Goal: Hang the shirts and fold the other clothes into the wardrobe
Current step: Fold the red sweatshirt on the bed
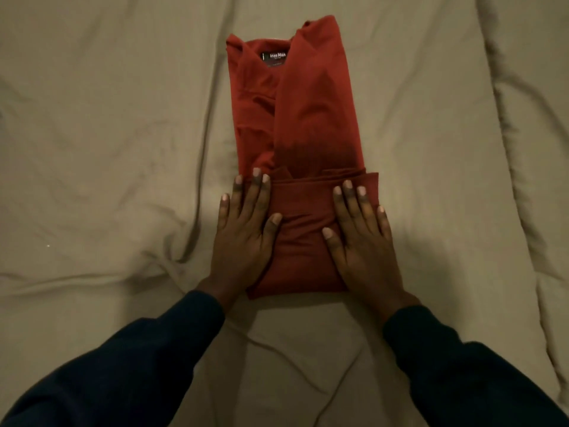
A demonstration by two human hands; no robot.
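beige bedsheet (107,149) carries your red garment (308,97), folded narrow. your left hand (243,238) and right hand (360,241) press flat, fingers straight, grasping nothing. soft, limp cloth; take it under the folded end.

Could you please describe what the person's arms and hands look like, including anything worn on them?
Both arms are covered by long, dark navy fabric sleeves, the left sleeve and the right sleeve, each ending at the wrist. The left hand and right hand are bare, with no gloves. No rings, watch or bracelets are visible. The fingernails on the fingers look short and pale.
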